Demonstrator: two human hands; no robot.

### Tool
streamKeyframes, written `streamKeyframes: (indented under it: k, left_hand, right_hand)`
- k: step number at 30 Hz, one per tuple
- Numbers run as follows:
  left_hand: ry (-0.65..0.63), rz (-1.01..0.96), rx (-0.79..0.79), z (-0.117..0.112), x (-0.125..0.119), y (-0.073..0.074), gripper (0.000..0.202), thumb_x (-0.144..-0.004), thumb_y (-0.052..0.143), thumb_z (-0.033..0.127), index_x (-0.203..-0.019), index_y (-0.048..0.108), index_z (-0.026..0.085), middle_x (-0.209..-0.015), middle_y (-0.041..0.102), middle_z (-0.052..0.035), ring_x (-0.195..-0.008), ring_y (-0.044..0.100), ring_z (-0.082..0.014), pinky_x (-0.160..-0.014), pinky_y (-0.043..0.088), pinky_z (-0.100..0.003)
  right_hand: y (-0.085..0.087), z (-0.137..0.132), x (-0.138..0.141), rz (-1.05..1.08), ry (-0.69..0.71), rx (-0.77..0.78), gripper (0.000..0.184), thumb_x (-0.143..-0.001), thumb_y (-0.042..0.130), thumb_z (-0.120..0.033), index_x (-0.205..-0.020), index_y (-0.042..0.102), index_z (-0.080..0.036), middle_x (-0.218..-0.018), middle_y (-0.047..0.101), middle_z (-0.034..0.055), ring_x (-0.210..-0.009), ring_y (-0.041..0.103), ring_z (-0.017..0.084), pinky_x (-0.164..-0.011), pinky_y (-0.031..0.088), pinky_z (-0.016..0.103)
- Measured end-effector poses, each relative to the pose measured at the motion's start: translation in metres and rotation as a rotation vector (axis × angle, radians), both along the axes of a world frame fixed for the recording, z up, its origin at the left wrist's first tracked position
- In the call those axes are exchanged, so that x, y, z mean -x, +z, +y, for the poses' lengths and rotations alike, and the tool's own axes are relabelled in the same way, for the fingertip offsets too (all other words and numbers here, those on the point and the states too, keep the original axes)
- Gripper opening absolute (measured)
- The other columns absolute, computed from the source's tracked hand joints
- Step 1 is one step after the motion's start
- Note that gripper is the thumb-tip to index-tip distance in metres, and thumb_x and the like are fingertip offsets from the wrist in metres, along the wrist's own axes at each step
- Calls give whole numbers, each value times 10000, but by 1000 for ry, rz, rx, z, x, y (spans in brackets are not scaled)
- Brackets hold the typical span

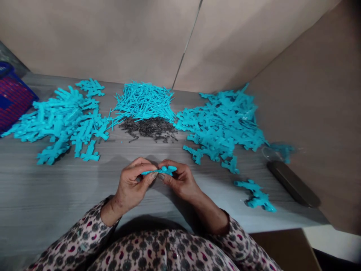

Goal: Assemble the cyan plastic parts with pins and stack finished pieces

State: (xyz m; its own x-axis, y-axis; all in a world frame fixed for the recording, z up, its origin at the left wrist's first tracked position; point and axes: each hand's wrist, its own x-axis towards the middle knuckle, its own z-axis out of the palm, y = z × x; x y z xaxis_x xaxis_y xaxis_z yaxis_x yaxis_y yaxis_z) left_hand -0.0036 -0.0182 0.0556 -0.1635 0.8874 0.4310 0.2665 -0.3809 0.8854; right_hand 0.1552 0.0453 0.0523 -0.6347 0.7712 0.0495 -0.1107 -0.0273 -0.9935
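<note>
Both hands meet over the near middle of the table around one small turquoise plastic toy-gun piece [168, 170]. My left hand [137, 178] pinches its left end between thumb and fingers. On the other side, my right hand [180, 180] grips the wider right end, with the thumb below and fingers behind. The fingers hide part of the piece, so its full shape cannot be made out. Beyond the hands lies a heap of thin turquoise sticks [145, 101], with a pile of small dark pins [149, 128] in front of it.
Turquoise gun-shaped pieces form a heap [56, 114] at left and another heap [225, 122] at right. A separate turquoise toy gun [256, 195] lies near the right edge, by a dark oblong case [293, 184]. A blue-and-red basket [17, 98] stands far left. Panels [113, 41] enclose the back and right.
</note>
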Motion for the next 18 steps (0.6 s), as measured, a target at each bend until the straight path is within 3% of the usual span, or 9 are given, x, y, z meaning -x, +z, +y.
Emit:
streamKeyframes:
  k: [4,8,13,18]
  left_hand:
    - [-18,-30,53,-3,0,4,101,-853,672,230,-919,718,168,-787,626,-43,-727,591,-139,-611,470,-220]
    - [-75,-53,218,-4,6,7,241,-886,615,307,-1083,617,170,-772,579,-7,-609,529,-102,-542,427,-199]
    - [-145,143,248,0,11,5,276,-892,566,398,-745,554,166,-594,425,42,-535,385,-92,-486,308,-205]
    - [-173,89,277,-1,4,10,405,-926,485,428,-611,456,174,-550,349,53,-505,331,-82,-487,282,-215]
  right_hand:
    - [4,-1,-1,-19,-7,-153,366,-860,658,-485,-660,627,-179,-651,516,5,-642,479,143,-620,388,278]
    - [6,-1,-4,-28,-63,-231,283,-884,640,-418,-725,687,-188,-676,571,24,-630,501,153,-599,390,293]
    - [6,-4,-5,-52,-129,-177,351,-853,668,-432,-616,624,-177,-625,508,9,-586,447,127,-546,357,272]
    - [-1,-10,-1,1,-65,42,344,-820,700,-464,-659,629,-169,-595,519,-8,-506,411,89,-463,344,229]
